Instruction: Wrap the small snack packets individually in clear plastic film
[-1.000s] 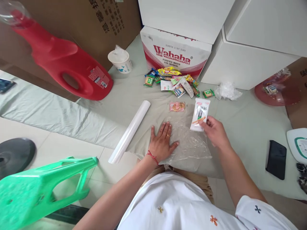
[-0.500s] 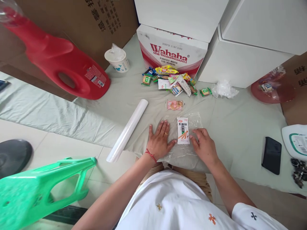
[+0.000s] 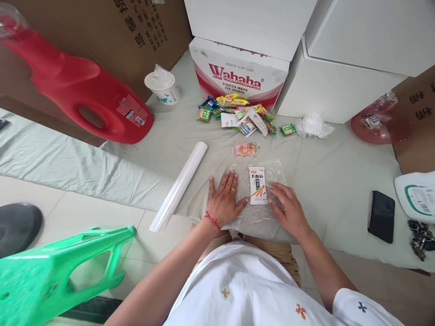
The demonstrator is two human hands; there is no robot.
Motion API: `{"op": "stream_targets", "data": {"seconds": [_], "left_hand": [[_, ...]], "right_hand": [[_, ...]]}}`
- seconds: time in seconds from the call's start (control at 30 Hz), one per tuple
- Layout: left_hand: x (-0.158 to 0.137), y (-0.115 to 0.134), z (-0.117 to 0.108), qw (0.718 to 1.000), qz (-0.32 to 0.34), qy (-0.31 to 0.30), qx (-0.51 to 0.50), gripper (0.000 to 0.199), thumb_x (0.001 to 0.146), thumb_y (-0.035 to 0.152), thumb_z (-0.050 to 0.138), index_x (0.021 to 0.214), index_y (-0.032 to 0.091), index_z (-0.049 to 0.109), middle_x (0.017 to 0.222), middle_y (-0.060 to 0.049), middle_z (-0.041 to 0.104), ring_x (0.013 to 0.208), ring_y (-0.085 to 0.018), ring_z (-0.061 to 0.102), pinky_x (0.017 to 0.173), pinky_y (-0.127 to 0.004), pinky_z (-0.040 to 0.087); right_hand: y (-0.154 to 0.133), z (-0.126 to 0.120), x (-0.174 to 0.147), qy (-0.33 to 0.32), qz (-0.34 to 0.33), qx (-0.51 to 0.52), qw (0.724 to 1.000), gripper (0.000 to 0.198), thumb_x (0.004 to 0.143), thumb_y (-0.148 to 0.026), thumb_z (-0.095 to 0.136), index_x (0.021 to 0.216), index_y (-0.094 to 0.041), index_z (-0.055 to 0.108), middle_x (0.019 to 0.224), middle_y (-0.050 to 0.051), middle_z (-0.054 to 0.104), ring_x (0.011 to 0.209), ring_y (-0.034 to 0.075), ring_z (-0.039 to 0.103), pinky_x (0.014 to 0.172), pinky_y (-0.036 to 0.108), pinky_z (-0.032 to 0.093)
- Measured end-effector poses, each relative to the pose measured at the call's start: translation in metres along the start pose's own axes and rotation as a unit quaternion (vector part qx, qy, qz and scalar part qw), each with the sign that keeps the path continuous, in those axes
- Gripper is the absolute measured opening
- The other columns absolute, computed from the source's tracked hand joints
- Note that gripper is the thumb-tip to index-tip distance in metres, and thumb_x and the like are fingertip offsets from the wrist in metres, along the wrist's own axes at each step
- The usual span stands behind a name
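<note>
A white snack packet point(image 3: 258, 186) with dark lettering and pictured orange sticks lies flat on a clear plastic bag point(image 3: 273, 213) at the table's near edge. My left hand point(image 3: 222, 197) rests flat to the left of the packet, fingers spread, its edge over the plastic. To the packet's right, my right hand point(image 3: 288, 208) hovers or rests with fingers apart and slightly bent, its thumb close to the packet; whether it touches, I cannot tell. Just beyond lies a pink biscuit packet point(image 3: 245, 149). Left of my hands is a roll of clear plastic bags point(image 3: 178, 186).
Several wrapped snacks point(image 3: 238, 113) are piled before a Wahaba-style water carton point(image 3: 238, 74). A paper cup point(image 3: 165, 88) and a red jug point(image 3: 98, 95) stand at the left. On the right are crumpled plastic point(image 3: 314, 127), a phone point(image 3: 381, 217) and keys point(image 3: 421, 240). A green stool point(image 3: 68, 267) is below left.
The view has shifted slightly, moving the scene a little to the left. My right hand's fingers look a bit more spread; the packet and my left hand stay in place.
</note>
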State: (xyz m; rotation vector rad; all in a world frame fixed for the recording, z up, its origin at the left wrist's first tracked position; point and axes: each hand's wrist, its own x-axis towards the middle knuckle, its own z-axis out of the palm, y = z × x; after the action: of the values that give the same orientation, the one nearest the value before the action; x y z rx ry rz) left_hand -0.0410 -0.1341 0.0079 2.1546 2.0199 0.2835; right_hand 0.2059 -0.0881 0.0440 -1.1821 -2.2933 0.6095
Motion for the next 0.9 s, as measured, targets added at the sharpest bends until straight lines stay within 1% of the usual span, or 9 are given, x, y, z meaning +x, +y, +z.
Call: {"op": "stream_targets", "data": {"seconds": [0.07, 0.13, 0.23, 0.3, 0.37, 0.43, 0.6, 0.73, 0.9], "left_hand": [[0.0, 0.0, 0.0, 1.0, -0.001, -0.002, 0.003, 0.084, 0.1, 0.065, 0.036, 0.165, 0.012, 0.025, 0.17, -0.018, 0.026, 0.159, -0.035, 0.026, 0.127, -0.069, 0.001], [0.0, 0.001, -0.001, 1.0, -0.001, -0.004, 0.005, 0.084, 0.1, 0.065, 0.036, 0.165, 0.012, 0.025, 0.17, -0.018, 0.026, 0.159, -0.034, 0.026, 0.127, -0.069, 0.001], [0.0, 0.002, -0.003, 1.0, -0.003, -0.004, 0.007, 0.083, 0.1, 0.064, 0.036, 0.165, 0.013, 0.026, 0.169, -0.018, 0.026, 0.159, -0.034, 0.026, 0.127, -0.068, 0.003], [0.0, 0.002, -0.005, 1.0, -0.003, -0.004, 0.008, 0.082, 0.101, 0.064, 0.037, 0.165, 0.013, 0.027, 0.169, -0.018, 0.027, 0.158, -0.035, 0.027, 0.127, -0.068, 0.004], [0.0, 0.002, -0.006, 1.0, -0.002, -0.003, 0.006, 0.08, 0.101, 0.062, 0.036, 0.165, 0.014, 0.028, 0.169, -0.018, 0.029, 0.158, -0.035, 0.028, 0.127, -0.068, 0.006], [0.0, 0.002, -0.008, 1.0, 0.001, -0.003, 0.004, 0.077, 0.102, 0.059, 0.035, 0.165, 0.014, 0.028, 0.168, -0.018, 0.03, 0.158, -0.035, 0.028, 0.127, -0.068, 0.006], [0.0, 0.003, -0.008, 1.0, -0.006, -0.001, 0.009, 0.07, 0.106, 0.052, 0.029, 0.164, 0.013, 0.029, 0.169, -0.016, 0.029, 0.158, -0.033, 0.029, 0.127, -0.069, 0.006], [0.001, 0.004, -0.006, 1.0, -0.01, 0.003, 0.016, 0.069, 0.106, 0.051, 0.03, 0.164, 0.014, 0.029, 0.169, -0.016, 0.029, 0.158, -0.033, 0.03, 0.127, -0.069, 0.007], [0.001, 0.004, -0.005, 1.0, -0.01, 0.005, 0.02, 0.069, 0.106, 0.052, 0.03, 0.164, 0.015, 0.029, 0.169, -0.015, 0.029, 0.158, -0.031, 0.029, 0.128, -0.067, 0.006]], "right_hand": [[-0.006, -0.005, 0.0, 0.009, 0.001, 0.006, 1.0, 0.023, 0.104, -0.028, 0.051, 0.118, -0.023, 0.069, 0.114, 0.01, 0.072, 0.106, 0.025, 0.064, 0.091, 0.045, 0.058], [-0.016, -0.004, -0.002, -0.02, -0.016, 0.018, 1.0, 0.024, 0.104, -0.024, 0.049, 0.114, -0.023, 0.071, 0.102, 0.008, 0.074, 0.096, 0.023, 0.065, 0.085, 0.042, 0.059], [-0.031, 0.005, -0.011, -0.109, -0.069, 0.017, 0.992, 0.03, 0.102, -0.019, 0.05, 0.124, -0.023, 0.071, 0.122, 0.01, 0.073, 0.114, 0.025, 0.064, 0.099, 0.047, 0.057], [-0.036, 0.012, -0.019, -0.175, -0.105, -0.001, 0.979, 0.035, 0.1, -0.016, 0.053, 0.13, -0.022, 0.07, 0.139, 0.011, 0.067, 0.131, 0.027, 0.058, 0.11, 0.053, 0.052], [-0.037, 0.016, -0.027, -0.21, -0.121, -0.015, 0.97, 0.037, 0.099, -0.014, 0.055, 0.133, -0.02, 0.068, 0.149, 0.011, 0.061, 0.14, 0.029, 0.052, 0.115, 0.056, 0.048], [-0.036, 0.015, -0.033, -0.218, -0.123, -0.014, 0.968, 0.037, 0.1, -0.015, 0.054, 0.133, -0.018, 0.068, 0.151, 0.011, 0.059, 0.142, 0.029, 0.05, 0.117, 0.056, 0.047], [-0.032, 0.006, -0.043, -0.225, -0.124, 0.021, 0.966, 0.031, 0.103, -0.018, 0.051, 0.125, -0.017, 0.073, 0.14, 0.01, 0.068, 0.137, 0.025, 0.057, 0.115, 0.047, 0.052], [-0.032, -0.001, -0.05, -0.252, -0.129, 0.02, 0.959, 0.028, 0.102, -0.02, 0.054, 0.121, -0.016, 0.075, 0.148, 0.011, 0.062, 0.143, 0.027, 0.051, 0.118, 0.048, 0.049], [-0.028, -0.01, -0.058, -0.278, -0.124, 0.037, 0.952, 0.029, 0.1, -0.02, 0.057, 0.123, -0.019, 0.075, 0.149, 0.01, 0.062, 0.144, 0.027, 0.051, 0.119, 0.05, 0.047]]}}
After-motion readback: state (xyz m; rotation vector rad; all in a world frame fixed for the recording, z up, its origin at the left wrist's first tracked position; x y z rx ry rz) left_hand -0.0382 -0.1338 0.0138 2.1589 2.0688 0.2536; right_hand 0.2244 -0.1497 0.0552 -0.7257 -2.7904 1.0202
